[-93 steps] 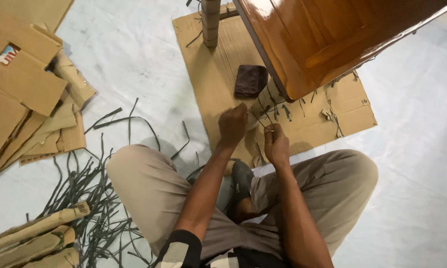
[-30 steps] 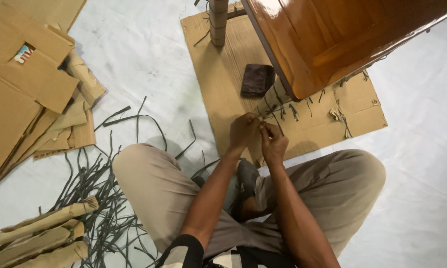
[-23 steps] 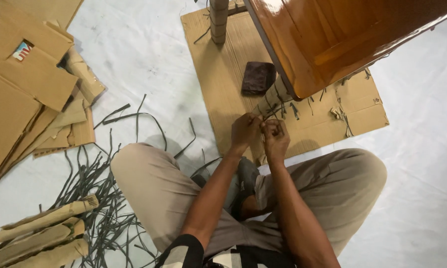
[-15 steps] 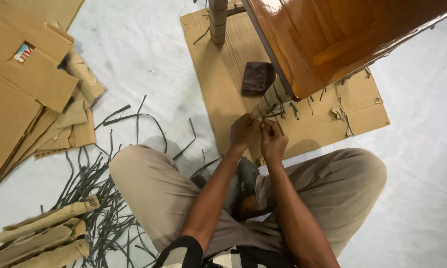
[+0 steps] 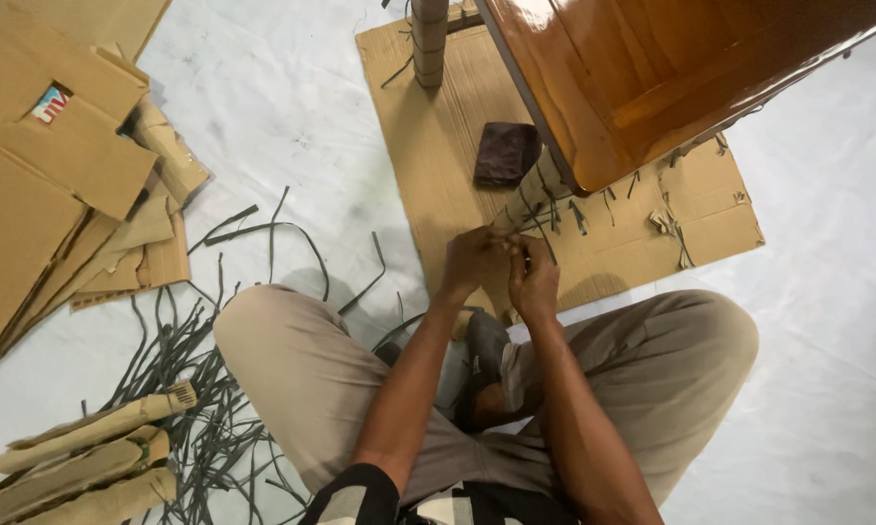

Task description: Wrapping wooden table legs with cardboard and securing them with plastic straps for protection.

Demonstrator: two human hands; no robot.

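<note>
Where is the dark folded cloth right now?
The dark cloth lies on the cardboard sheet, just left of the wrapped table leg, beyond both hands.

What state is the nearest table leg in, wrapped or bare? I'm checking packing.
Wrapped: brown cardboard covers the leg, dark strips crossing it, both hands at its foot.

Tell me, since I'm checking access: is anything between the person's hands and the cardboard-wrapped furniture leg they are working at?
Nothing visible. The left hand and right hand are already at the wrapped leg, fingers on a dark strap. The dark cloth lies off to the side.
</note>
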